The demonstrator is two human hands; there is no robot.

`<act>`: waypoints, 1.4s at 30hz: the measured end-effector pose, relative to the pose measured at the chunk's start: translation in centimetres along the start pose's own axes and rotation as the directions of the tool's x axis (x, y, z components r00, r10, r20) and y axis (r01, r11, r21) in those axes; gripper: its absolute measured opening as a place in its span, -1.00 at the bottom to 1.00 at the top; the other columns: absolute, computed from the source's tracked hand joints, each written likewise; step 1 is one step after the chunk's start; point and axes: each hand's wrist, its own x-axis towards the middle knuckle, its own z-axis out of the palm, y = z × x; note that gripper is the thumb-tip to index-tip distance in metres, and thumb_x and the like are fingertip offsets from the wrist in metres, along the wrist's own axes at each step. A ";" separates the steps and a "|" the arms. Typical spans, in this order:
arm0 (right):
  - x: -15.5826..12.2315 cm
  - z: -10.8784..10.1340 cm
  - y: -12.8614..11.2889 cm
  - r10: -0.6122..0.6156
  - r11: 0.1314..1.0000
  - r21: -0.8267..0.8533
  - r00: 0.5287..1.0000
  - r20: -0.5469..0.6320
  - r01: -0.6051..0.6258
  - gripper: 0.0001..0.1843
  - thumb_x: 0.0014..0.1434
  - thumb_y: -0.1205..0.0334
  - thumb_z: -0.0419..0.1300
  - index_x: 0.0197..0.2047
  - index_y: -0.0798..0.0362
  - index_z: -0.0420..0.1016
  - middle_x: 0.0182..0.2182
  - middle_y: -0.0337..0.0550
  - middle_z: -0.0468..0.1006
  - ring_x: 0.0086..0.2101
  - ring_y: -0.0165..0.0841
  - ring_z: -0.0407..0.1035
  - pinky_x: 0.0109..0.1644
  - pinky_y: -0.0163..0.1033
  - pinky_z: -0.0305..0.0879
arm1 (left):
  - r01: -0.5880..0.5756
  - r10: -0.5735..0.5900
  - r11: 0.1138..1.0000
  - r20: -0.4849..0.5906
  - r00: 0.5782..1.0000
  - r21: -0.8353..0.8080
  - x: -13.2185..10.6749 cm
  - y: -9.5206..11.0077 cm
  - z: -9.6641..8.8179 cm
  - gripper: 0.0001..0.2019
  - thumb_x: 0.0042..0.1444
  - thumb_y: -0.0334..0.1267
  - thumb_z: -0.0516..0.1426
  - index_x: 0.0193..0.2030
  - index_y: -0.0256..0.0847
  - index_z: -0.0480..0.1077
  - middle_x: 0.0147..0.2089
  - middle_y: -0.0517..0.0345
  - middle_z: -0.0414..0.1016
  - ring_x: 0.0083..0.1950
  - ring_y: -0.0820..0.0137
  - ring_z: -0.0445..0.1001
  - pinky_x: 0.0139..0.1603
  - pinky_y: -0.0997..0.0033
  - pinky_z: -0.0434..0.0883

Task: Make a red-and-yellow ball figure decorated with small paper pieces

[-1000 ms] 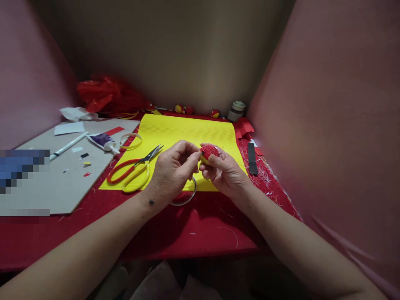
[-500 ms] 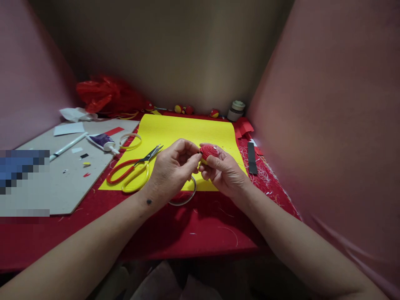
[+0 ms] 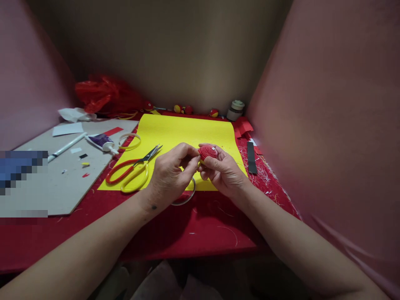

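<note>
My right hand [image 3: 222, 168] is closed round a small red ball [image 3: 208, 153] with a crochet-like texture, yellow on its underside. A tiny white square [image 3: 213, 148] sits on its upper right. The thumb and fingertips of my left hand [image 3: 175, 168] are pinched together against the ball's left edge; what lies between them is too small to make out. Both hands are above a ribbed yellow sheet [image 3: 187, 129]. Scissors [image 3: 136, 168] with one red and one yellow handle lie half spread left of my left hand. Below the hands, a pale ring [image 3: 189, 198] is partly hidden.
On a grey board [image 3: 53, 187] lie a glue tube [image 3: 101, 142], a pen [image 3: 67, 147] and small scraps. A tape roll [image 3: 129, 141] is beside it. Behind are a red plastic bag [image 3: 104, 93], several red-yellow balls [image 3: 188, 109] and a jar [image 3: 236, 110]. A black strip [image 3: 251, 157] lies right.
The ball has turned slightly in my right hand, so its red side and white square show more. My left hand has sunk a little, its fingertips still at the ball's left edge.
</note>
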 end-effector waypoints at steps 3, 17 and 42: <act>0.0 0.0 0.0 0.004 1.000 -0.008 1.000 -0.001 -0.004 -0.43 -0.28 0.23 0.51 -0.19 0.00 0.37 -0.37 -0.34 0.52 -0.55 -0.49 0.39 -0.54 -0.36 0.31 | -0.035 0.035 0.999 0.000 0.999 0.021 0.0 -0.2 0.0 -0.94 0.13 -0.33 0.14 -0.37 -0.21 0.37 -0.45 0.23 0.44 -0.48 0.53 0.40 -0.42 0.56 0.38; 0.2 -0.5 0.0 -0.031 0.999 -0.031 0.999 0.017 0.031 -0.44 -0.26 0.16 0.51 -0.19 -0.03 0.38 -0.36 -0.35 0.51 -0.53 -0.49 0.40 -0.54 -0.37 0.31 | -0.021 0.018 0.999 0.070 0.997 0.048 -0.1 -0.3 -0.3 -0.79 0.09 -0.39 0.13 -0.12 -0.20 0.29 -0.36 0.22 0.51 -0.40 0.51 0.51 -0.34 0.56 0.44; 0.0 -0.4 0.2 -0.130 0.978 -0.166 0.992 0.007 0.129 -0.46 -0.24 0.34 0.50 -0.17 0.01 0.41 -0.40 -0.31 0.50 -0.50 -0.48 0.36 -0.54 -0.36 0.31 | 0.100 -0.094 0.993 0.087 0.992 -0.070 0.0 -0.9 -0.2 -0.93 0.10 -0.31 0.19 -0.26 -0.23 0.44 -0.37 0.15 0.52 -0.40 0.46 0.47 -0.47 0.51 0.35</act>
